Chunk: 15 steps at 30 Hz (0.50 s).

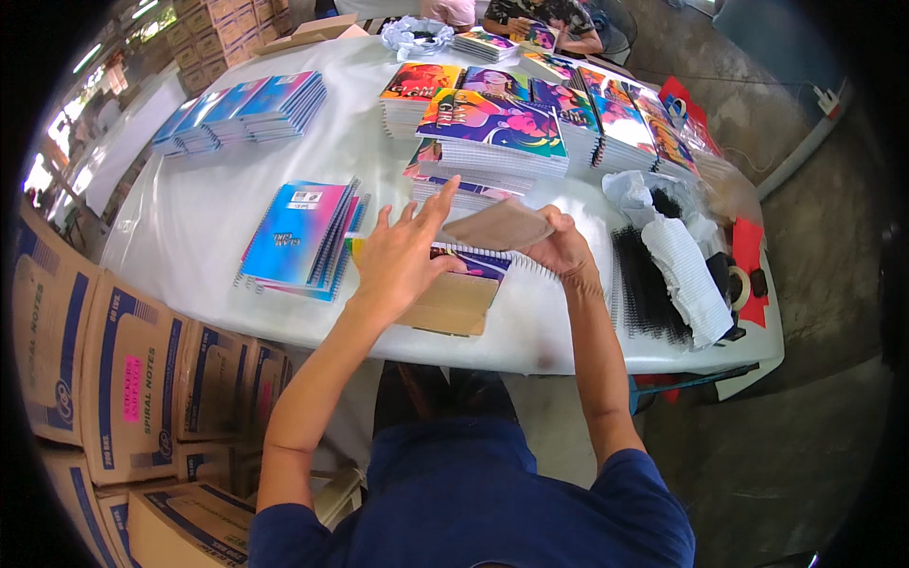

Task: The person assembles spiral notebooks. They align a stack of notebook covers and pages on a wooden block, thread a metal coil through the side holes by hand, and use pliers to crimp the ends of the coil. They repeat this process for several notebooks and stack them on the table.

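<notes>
My right hand (561,244) holds a brown cardboard sheet (499,228) lifted and tilted over a spiral notebook (473,260) at the table's near edge. My left hand (402,254) has its fingers spread, and its fingertips touch the left end of that sheet. Under the notebook lies another brown cardboard piece (452,305), reaching toward the table edge.
A white table (189,227) carries stacks of colourful notebooks (301,235), a blue stack (241,109) at the far left, more stacks (492,128) at the back, black and white spiral coils (658,279), and tape (739,284). Cardboard boxes (123,379) stand at left. Another person (540,24) sits opposite.
</notes>
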### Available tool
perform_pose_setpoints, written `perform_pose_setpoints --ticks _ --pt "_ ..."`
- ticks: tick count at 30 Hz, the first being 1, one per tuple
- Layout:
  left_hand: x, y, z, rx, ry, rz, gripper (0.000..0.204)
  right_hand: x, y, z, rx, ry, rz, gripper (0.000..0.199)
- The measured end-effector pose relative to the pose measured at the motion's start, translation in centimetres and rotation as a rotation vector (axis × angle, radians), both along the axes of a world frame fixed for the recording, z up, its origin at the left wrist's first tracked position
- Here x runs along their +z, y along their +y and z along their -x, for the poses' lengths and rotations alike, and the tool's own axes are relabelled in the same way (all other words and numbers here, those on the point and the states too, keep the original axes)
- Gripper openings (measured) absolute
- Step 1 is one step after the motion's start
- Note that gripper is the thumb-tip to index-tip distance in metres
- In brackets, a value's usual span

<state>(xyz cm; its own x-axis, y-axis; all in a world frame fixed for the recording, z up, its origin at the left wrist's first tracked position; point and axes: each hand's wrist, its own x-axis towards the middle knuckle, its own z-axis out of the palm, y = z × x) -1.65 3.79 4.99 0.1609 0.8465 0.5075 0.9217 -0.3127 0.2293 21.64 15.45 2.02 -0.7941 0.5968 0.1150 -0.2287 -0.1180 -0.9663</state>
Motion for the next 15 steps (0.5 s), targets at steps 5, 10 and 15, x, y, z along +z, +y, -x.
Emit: perform_pose_setpoints --ticks 5,10,15 --pt "0.2 -0.4 1.1 -0.005 -0.024 0.022 0.112 0.1 0.5 2.0 0.036 -0.070 -0.075 0.048" --pt "0.7 -0.8 1.9 0.026 -0.029 0.047 0.112 1.7 0.8 4.0 0.133 -0.401 -0.462 0.048" --pt "0.5 -1.2 3.7 0.120 -0.069 -0.018 0.110 1.3 -0.6 4.5 0.001 0.027 0.140 0.038"
